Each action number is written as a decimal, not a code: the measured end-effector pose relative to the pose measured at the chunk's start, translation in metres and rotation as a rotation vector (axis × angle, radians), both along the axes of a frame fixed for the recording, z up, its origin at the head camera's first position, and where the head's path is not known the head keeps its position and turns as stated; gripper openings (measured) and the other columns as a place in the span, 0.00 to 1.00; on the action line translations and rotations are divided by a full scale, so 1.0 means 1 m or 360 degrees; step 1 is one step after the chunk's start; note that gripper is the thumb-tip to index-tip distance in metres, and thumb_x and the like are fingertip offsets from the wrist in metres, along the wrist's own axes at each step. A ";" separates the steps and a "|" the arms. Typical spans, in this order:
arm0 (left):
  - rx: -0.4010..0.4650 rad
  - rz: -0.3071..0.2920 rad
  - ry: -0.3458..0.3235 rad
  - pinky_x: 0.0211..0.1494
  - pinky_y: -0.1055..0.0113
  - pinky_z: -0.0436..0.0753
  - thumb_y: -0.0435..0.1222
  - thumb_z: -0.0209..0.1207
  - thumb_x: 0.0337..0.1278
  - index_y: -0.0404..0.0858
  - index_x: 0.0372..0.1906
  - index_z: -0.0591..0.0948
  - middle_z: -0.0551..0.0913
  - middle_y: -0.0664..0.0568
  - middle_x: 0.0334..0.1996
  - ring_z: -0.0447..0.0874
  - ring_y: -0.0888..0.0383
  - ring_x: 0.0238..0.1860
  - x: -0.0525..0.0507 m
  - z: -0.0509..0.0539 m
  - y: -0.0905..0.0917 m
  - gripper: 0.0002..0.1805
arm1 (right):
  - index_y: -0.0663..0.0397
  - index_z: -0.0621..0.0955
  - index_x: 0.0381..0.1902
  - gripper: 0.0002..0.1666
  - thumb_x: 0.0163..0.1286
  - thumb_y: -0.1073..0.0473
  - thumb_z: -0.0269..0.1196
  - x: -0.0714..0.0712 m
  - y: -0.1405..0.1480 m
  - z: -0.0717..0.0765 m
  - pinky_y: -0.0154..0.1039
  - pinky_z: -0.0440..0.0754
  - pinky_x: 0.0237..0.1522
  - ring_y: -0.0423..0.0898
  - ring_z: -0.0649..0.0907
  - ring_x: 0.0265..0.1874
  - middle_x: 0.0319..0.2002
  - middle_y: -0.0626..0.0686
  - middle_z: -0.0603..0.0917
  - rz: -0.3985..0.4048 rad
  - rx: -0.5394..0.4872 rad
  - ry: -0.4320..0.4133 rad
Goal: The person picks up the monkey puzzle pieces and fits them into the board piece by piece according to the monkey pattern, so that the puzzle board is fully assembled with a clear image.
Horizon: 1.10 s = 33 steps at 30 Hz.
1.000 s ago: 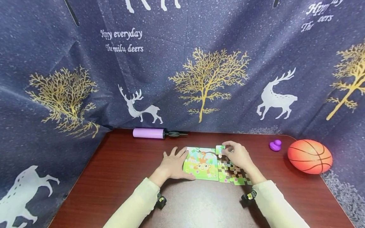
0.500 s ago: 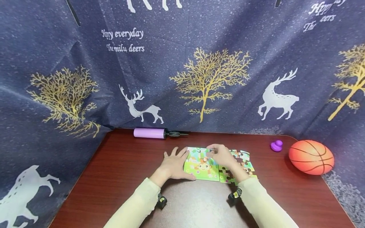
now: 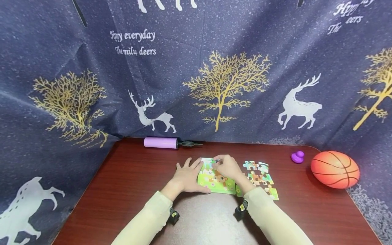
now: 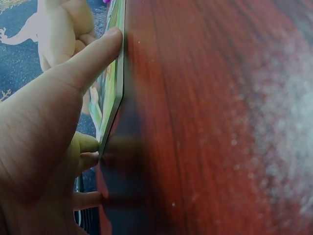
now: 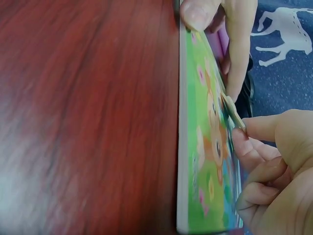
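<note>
A thin puzzle board (image 3: 211, 185) with a monkey picture on a green ground lies on the table. Along its left side rests my left hand (image 3: 186, 178), fingers spread and thumb at the front edge. My right hand (image 3: 229, 169) is over the upper part of the board and pinches a puzzle piece (image 5: 234, 112) between thumb and finger. In the right wrist view that piece is tilted at the board's surface; whether it lies in a slot I cannot tell. Several joined puzzle pieces (image 3: 259, 177) lie right of the board, partly hidden by my right arm.
A purple hand pump (image 3: 160, 142) lies at the back of the table. At the right are a small purple rubber duck (image 3: 297, 157) and an orange basketball (image 3: 335, 169). A dark blue deer-print cloth (image 3: 196, 85) hangs behind the table.
My right hand has carried the puzzle piece left, from beside the board's upper right corner to over the board's upper part. My left hand has stayed in place.
</note>
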<state>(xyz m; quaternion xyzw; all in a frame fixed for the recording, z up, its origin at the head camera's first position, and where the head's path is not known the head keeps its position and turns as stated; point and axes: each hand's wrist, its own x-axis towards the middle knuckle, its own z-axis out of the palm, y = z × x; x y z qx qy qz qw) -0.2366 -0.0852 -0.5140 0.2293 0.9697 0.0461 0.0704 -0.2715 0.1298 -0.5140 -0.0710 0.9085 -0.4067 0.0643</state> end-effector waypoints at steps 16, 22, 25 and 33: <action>0.0002 -0.0001 0.0005 0.65 0.22 0.61 0.83 0.58 0.36 0.46 0.84 0.58 0.54 0.55 0.83 0.52 0.39 0.80 0.001 0.000 0.000 0.71 | 0.50 0.88 0.54 0.18 0.68 0.53 0.72 -0.006 -0.018 0.006 0.61 0.73 0.58 0.45 0.85 0.36 0.36 0.45 0.88 0.0009 0.0146 0.0041; -0.0024 0.0000 0.0011 0.66 0.22 0.61 0.84 0.56 0.36 0.48 0.84 0.57 0.54 0.55 0.83 0.52 0.39 0.80 0.001 0.000 -0.001 0.70 | 0.48 0.88 0.55 0.18 0.68 0.53 0.71 -0.006 -0.021 0.005 0.53 0.80 0.46 0.43 0.83 0.31 0.36 0.45 0.88 0.0009 0.0211 0.0083; -0.0026 0.0001 0.0010 0.66 0.23 0.61 0.84 0.56 0.36 0.49 0.84 0.57 0.54 0.55 0.83 0.52 0.39 0.80 0.001 -0.001 -0.001 0.70 | 0.49 0.88 0.56 0.19 0.68 0.53 0.71 -0.005 -0.022 0.004 0.52 0.81 0.42 0.41 0.82 0.29 0.35 0.44 0.88 0.0015 0.0244 0.0120; -0.0047 -0.0058 -0.0017 0.65 0.21 0.60 0.83 0.54 0.42 0.62 0.84 0.55 0.52 0.52 0.83 0.50 0.36 0.80 -0.001 -0.002 -0.003 0.62 | 0.49 0.86 0.58 0.21 0.70 0.50 0.70 -0.001 -0.011 0.006 0.46 0.82 0.35 0.42 0.84 0.31 0.39 0.47 0.89 0.0006 0.0144 0.0141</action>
